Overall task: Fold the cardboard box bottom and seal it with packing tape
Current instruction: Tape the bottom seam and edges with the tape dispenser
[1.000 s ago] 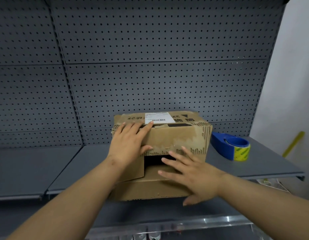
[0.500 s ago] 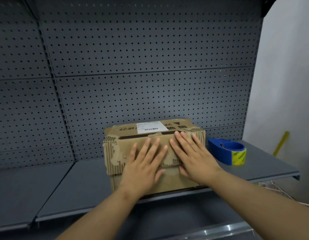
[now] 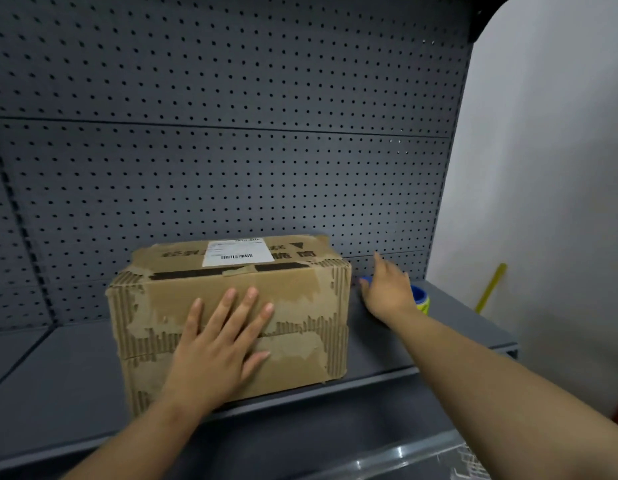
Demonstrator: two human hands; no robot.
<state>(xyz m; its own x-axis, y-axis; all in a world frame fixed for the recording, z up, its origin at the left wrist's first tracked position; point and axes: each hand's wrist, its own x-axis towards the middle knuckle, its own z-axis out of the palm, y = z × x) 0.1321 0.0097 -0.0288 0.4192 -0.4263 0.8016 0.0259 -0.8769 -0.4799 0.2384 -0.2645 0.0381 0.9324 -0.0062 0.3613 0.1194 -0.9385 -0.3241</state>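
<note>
Grip state: left hand (image 3: 219, 344) lies flat and open on the near face of the box (image 3: 231, 317), pinning the folded flaps shut; right hand (image 3: 387, 292) reaches open over the tape (image 3: 420, 299), not yet closed on it. Box sits mid-shelf (image 3: 75, 375), tape just right of it. Maintain palm pressure across the seam while taking the tape. Pegboard (image 3: 231, 150) stands behind; nothing blocks the reach.

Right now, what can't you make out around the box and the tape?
- Tape dispenser, head view: mostly behind the right hand; grip unclear.
- Flap seam on the box: partly under the left hand.
- Label print: too small.
- Far side of box: hidden.
</note>
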